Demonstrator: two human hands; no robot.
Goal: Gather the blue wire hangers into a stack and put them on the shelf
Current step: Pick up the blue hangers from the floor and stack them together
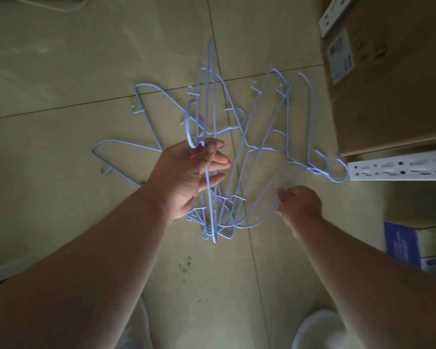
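Gripping a bunch of blue wire hangers (209, 137) by their hooks at centre, the left hand (186, 172) is clenched, while the right hand (300, 202), at four o'clock, pinches a loose hanger (259, 217) off the tiled floor (61, 71).

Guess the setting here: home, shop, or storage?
Probably a storage or stock room: bare tiled floor, a large cardboard box on slotted metal shelving, and loose blue wire hangers on the floor.
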